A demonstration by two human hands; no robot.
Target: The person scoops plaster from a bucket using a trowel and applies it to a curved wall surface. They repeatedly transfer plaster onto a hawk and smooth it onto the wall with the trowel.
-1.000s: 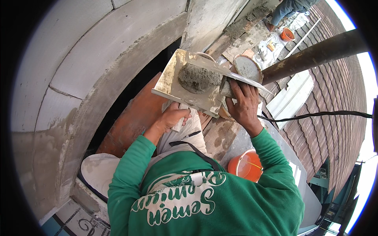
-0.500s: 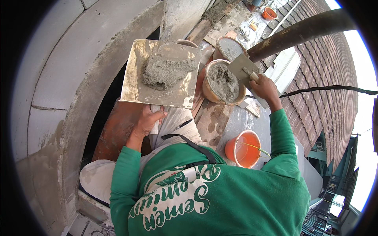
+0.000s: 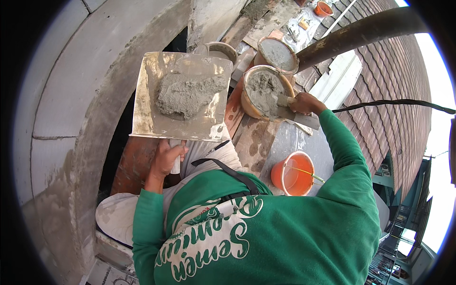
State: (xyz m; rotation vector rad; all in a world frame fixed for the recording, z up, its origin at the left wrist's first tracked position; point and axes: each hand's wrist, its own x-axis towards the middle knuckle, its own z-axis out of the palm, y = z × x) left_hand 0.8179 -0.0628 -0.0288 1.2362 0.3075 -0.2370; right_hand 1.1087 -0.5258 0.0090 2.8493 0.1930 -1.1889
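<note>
My left hand [image 3: 167,157] is closed round the handle of a square mortar hawk [image 3: 145,111], held out level in front of me. A thick heap of wet grey mortar [image 3: 186,96] lies across the middle of the hawk. To the right, my right hand [image 3: 306,103] grips a plastering trowel [image 3: 304,119] by its handle. The trowel's blade slants over the near right rim of a bucket [image 3: 246,102], with part of it inside against the grey mortar [image 3: 263,90]. How deep the blade reaches cannot be told.
Behind the mortar bucket stands another bucket of grey mix [image 3: 278,53], with a further bucket [image 3: 222,49] partly behind the hawk. An orange bucket [image 3: 293,175] with a yellow-green stick sits nearer me. A block wall [image 3: 71,90] curves along the left; a dark pipe [image 3: 361,37] crosses the right above roof tiles.
My right hand has lowered the trowel from above the bucket to its near right rim, turning the blade. The loaded hawk has shifted slightly left and nearer.
</note>
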